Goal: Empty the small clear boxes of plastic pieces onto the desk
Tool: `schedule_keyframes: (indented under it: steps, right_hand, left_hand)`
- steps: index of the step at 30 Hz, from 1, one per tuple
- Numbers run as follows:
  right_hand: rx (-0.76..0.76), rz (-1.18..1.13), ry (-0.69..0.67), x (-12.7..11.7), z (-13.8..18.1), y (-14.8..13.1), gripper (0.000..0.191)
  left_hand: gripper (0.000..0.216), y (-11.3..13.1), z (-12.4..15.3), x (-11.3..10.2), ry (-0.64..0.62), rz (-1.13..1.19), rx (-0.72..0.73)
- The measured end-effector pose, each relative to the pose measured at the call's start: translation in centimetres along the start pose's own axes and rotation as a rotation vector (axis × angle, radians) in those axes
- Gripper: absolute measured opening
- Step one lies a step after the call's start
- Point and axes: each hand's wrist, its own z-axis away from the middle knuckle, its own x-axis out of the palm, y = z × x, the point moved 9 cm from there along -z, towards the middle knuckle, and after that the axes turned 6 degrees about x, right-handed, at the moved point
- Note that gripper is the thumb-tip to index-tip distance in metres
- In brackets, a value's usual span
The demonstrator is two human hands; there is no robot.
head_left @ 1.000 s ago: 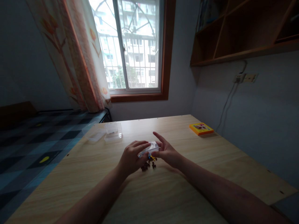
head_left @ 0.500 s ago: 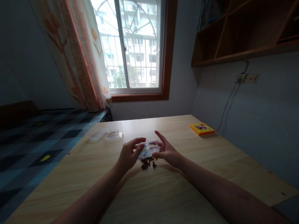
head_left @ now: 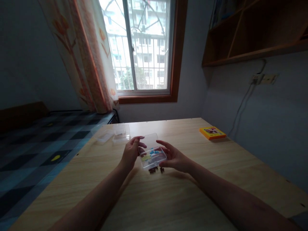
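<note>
A small clear plastic box with its lid raised is held just above the table between my hands. Small blue pieces and a yellowish piece show inside it. My left hand is closed at the box's left side, its thumb and fingers by the lid's edge. On the other side my right hand grips the box's right end between thumb and fingers. Several small dark brown pieces lie on the table in front of the box, partly hidden by it.
Clear plastic containers stand at the far left of the wooden table. Near the right edge lies a flat yellow-orange box. A bed with a checked cover adjoins the left side, and a shelf hangs at upper right.
The box's lid was down and now stands raised behind it. My left hand has shifted from over the box to its left side and lid. The camera view has turned slightly left.
</note>
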Motion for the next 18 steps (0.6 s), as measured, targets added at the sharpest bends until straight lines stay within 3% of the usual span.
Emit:
schedule_keyframes:
  steps: [6,12,15,18]
  right_hand:
    - [-0.016,0.048,0.058,-0.4,0.0,0.1,0.092]
    - [-0.105,0.191,0.267,-3.8,0.2,-1.0,0.09]
    - [-0.191,0.383,0.379,-5.6,0.9,-2.6,0.089]
    - [-0.291,0.696,0.421,-5.8,1.8,-4.5,0.083]
  left_hand:
    - [0.056,0.0,-0.2,0.1,-0.041,-0.004,-0.005]
    - [0.067,0.5,0.0,0.9,-0.198,-0.217,0.182]
    - [0.067,0.1,0.4,1.2,-0.295,-0.408,0.267]
    - [0.068,-0.6,1.3,2.2,-0.468,-0.72,0.364]
